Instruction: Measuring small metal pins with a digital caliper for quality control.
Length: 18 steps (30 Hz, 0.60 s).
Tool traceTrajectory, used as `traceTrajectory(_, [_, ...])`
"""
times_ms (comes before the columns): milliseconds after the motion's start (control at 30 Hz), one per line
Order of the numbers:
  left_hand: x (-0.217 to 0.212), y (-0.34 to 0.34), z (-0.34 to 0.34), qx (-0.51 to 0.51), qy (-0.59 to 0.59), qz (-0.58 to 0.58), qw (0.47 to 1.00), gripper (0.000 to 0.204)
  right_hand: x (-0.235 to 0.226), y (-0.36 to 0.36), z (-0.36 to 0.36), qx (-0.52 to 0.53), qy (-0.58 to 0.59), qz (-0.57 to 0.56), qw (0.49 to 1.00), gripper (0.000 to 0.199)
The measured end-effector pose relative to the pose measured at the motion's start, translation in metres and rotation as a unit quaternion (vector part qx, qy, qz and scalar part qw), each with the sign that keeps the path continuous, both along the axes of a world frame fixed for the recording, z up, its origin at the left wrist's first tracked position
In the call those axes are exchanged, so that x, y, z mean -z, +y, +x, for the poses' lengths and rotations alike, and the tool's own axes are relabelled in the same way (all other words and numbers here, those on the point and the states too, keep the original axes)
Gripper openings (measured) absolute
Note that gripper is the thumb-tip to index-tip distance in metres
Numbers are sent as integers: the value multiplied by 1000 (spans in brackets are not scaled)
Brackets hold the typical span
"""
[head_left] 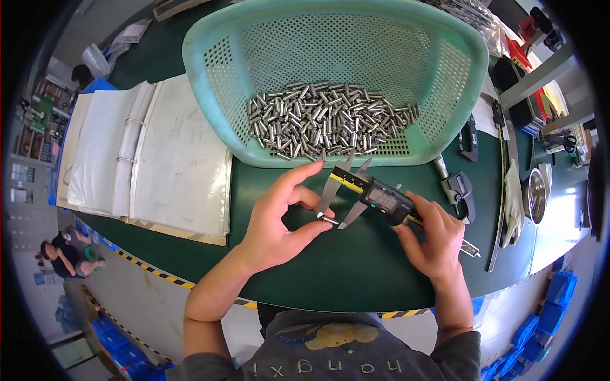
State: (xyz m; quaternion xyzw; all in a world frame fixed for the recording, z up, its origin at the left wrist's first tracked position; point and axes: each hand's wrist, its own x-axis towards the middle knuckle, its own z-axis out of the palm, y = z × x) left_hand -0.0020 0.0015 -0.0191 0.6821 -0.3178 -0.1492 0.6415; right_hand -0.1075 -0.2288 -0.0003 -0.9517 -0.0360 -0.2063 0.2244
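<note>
Left fingers pinching metal pin, axis slanting lower right

My bare left forearm slants up and inward from a bent elbow. My left hand curls, index finger extended above the pinching thumb. My right forearm rises more steeply, and my right hand grips, its fingertips pointing leftward.

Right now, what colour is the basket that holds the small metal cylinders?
The basket is pale green, slightly bluish; it shows in the head view.
</note>
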Motion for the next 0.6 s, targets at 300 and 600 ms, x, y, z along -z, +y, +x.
traceTrajectory(300, [-4, 2, 1, 21, 24, -21, 999, 67, 2, -2, -1, 5, 16, 25, 1000, 36])
traceTrajectory(600, [-7, 1, -3, 17, 59, -19, 998, 61, -2, -1, -2, 21, 22, 19, 999, 32])
